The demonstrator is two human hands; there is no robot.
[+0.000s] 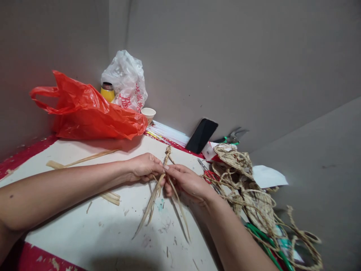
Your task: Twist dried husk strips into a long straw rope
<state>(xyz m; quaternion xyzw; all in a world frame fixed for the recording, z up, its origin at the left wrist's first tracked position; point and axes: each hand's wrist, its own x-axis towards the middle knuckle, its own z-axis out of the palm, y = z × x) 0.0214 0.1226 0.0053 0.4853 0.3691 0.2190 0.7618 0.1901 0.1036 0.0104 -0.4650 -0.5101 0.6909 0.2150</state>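
Note:
Between my two hands is a small braided figure of dry plant fibre (167, 153), its knotted top pointing away from me. My left hand (147, 167) pinches it from the left, and my right hand (183, 180) pinches it from the right, fingertips nearly meeting. Loose strands (152, 203) hang from the pinch toward me, splayed into a left bunch and a right pair. The join under my fingertips is hidden. Flat dry fibre strips (111, 197) lie on the white sheet (113, 233) under and beyond my left forearm.
A red plastic bag (93, 116), yellow bottle (107, 92), white bag (126, 79) and paper cup (148, 114) stand at the back left. A phone (202, 135) leans against the wall. Pliers (232, 136), red-handled scissors (210, 175) and coiled rope (256, 210) lie on the right.

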